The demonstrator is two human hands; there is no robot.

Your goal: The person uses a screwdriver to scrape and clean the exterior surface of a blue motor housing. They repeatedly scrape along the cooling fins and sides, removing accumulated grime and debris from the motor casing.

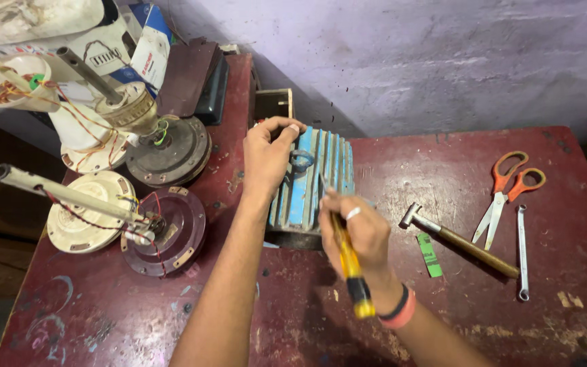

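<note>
Centrally on the worn dark-red wooden bench (443,326) sits one blue ribbed metal motor housing (310,180). One left hand (266,153) curls over its top edge, fingers pressed on the fins. One right hand (358,231) grips one yellow-and-black-handled screwdriver (349,265), its tip hidden against the housing. Right of them lie one wooden-handled hammer (460,241), one pair of orange-handled scissors (507,194), one slim steel spanner (522,251). Four fan motors crowd the left, partly tangled together.
</note>
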